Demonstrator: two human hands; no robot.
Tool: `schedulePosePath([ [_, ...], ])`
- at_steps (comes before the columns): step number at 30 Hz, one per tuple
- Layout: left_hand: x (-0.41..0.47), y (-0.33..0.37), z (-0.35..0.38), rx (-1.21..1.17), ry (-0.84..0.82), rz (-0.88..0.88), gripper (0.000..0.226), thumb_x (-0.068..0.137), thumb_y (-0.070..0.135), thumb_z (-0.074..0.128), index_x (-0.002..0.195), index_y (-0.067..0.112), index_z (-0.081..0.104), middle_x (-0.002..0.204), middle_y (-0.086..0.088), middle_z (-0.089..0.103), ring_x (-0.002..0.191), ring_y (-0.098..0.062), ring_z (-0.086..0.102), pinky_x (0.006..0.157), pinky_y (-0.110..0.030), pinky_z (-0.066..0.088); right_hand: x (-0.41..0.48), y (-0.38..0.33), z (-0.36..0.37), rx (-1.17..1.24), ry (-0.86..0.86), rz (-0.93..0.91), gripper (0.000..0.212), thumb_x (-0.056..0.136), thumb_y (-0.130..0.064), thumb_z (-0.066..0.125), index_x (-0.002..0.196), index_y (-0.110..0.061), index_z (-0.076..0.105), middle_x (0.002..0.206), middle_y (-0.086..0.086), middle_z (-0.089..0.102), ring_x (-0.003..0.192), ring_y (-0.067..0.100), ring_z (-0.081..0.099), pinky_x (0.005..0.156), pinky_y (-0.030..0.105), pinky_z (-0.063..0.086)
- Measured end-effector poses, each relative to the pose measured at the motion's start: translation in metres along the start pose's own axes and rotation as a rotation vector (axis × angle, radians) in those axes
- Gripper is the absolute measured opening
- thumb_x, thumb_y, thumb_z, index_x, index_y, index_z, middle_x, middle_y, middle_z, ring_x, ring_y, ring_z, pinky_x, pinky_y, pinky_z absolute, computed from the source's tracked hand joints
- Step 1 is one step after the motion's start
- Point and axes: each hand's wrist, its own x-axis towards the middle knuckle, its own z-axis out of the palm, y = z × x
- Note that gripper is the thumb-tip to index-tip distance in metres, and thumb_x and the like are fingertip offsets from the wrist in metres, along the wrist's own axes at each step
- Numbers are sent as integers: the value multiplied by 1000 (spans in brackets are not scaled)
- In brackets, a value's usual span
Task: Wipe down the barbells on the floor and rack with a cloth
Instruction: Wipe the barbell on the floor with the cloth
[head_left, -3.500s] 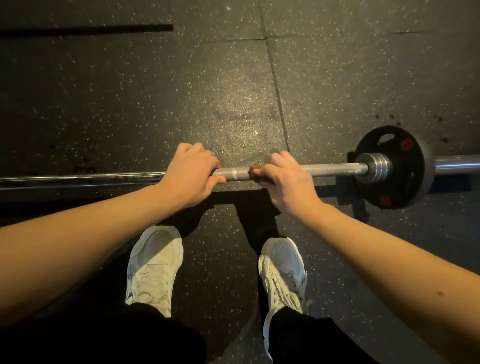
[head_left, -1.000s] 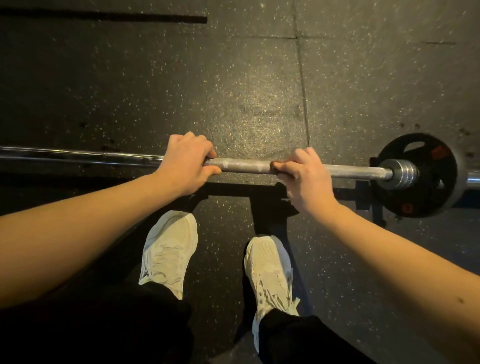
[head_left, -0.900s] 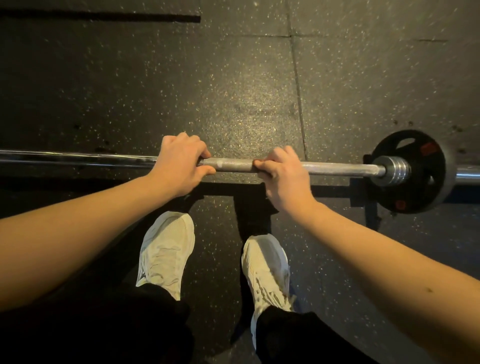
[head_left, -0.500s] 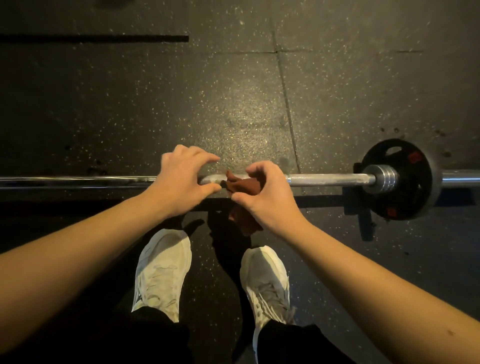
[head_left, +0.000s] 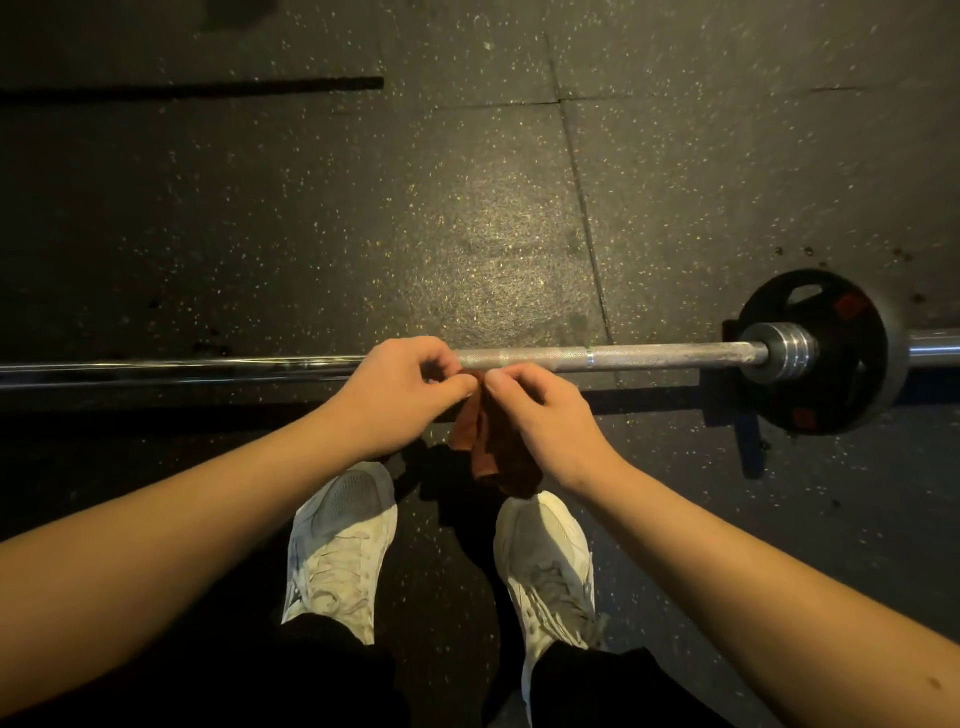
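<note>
Left hand (head_left: 400, 395) and right hand (head_left: 545, 415) now seemingly off the barbell (head_left: 623, 358), both pinch-tight on the cloth (head_left: 498, 452).

The floor (head_left: 260, 234) is made of dark rubber tiles with many small light specks, and thin seams (head_left: 582, 208) run between the tiles. A barbell (head_left: 649, 358) lies across it from left to right, resting on a black weight plate (head_left: 831, 374) at the right side. Near the bar stand two white shoes, the left shoe (head_left: 343, 551) and the right shoe (head_left: 545, 561), and a long dark strip (head_left: 208, 91) lies far behind at the left.
</note>
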Motion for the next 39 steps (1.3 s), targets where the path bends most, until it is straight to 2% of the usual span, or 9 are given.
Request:
schedulePosePath([
  [3, 4, 6, 3, -127, 4, -157, 16, 89, 26, 77, 77, 18, 71, 65, 5, 64, 59, -5, 53, 63, -26, 47, -11, 0, 5, -76, 25, -41, 72, 78, -57, 79, 137, -29, 50, 126, -12, 57, 113, 1, 58, 95, 31, 52],
  [5, 5, 10, 6, -204, -3, -229, 19, 89, 26, 77, 73, 18, 71, 63, 4, 62, 58, -7, 50, 62, -27, 43, -18, 2, 7, -258, 86, -140, 87, 71, -58, 85, 141, -31, 40, 132, -13, 44, 119, 5, 51, 95, 34, 51],
  [9, -1, 14, 10, -272, -79, -244, 18, 91, 26, 76, 78, 13, 77, 68, -1, 66, 64, -9, 54, 68, -29, 46, -20, 13, 2, -461, 151, -422, 41, 85, -39, 75, 120, -21, 61, 118, -8, 53, 105, 10, 58, 79, 44, 56],
  [11, -2, 9, 10, -177, -56, -175, 13, 91, 28, 75, 82, 20, 79, 78, 3, 74, 73, -9, 61, 81, -34, 51, -14, 24, -12, -477, 187, -482, 33, 87, -28, 69, 118, -18, 68, 122, -5, 58, 111, 14, 60, 85, 45, 57],
  [13, -2, 3, 7, 80, 53, -58, 5, 92, 34, 74, 94, 30, 76, 91, 12, 73, 89, -7, 60, 92, -36, 46, -2, 37, -36, -566, 298, -529, 32, 86, -15, 73, 118, -14, 71, 124, 1, 61, 116, 20, 58, 90, 44, 56],
  [18, 12, -20, -13, 684, 174, 109, 49, 91, 52, 69, 132, 27, 63, 129, 4, 64, 123, -23, 48, 98, -46, 35, 26, 60, -76, -841, 392, -506, 32, 87, -13, 79, 119, -14, 74, 124, 6, 61, 112, 28, 53, 75, 47, 56],
  [27, 21, -38, -14, 692, 109, 77, 35, 96, 52, 61, 123, 31, 69, 116, 6, 68, 115, -21, 49, 96, -44, 31, 43, 44, -58, -879, 309, -656, 43, 96, -47, 66, 117, -10, 75, 115, 6, 64, 101, 27, 52, 80, 33, 48],
  [35, 26, -48, -24, 715, 1, 89, 40, 98, 55, 55, 131, 36, 64, 120, 10, 66, 116, -18, 47, 99, -44, 27, 48, 43, -53, -800, 290, -711, 20, 95, -23, 69, 107, -9, 78, 109, 4, 71, 95, 26, 57, 78, 34, 50],
  [39, 29, -44, -24, 726, 15, 92, 36, 96, 54, 59, 126, 35, 68, 112, 10, 67, 113, -18, 49, 101, -44, 28, 60, 16, -10, -837, 121, -805, 16, 90, -19, 73, 101, -11, 79, 103, 1, 71, 89, 26, 56, 73, 36, 48],
])
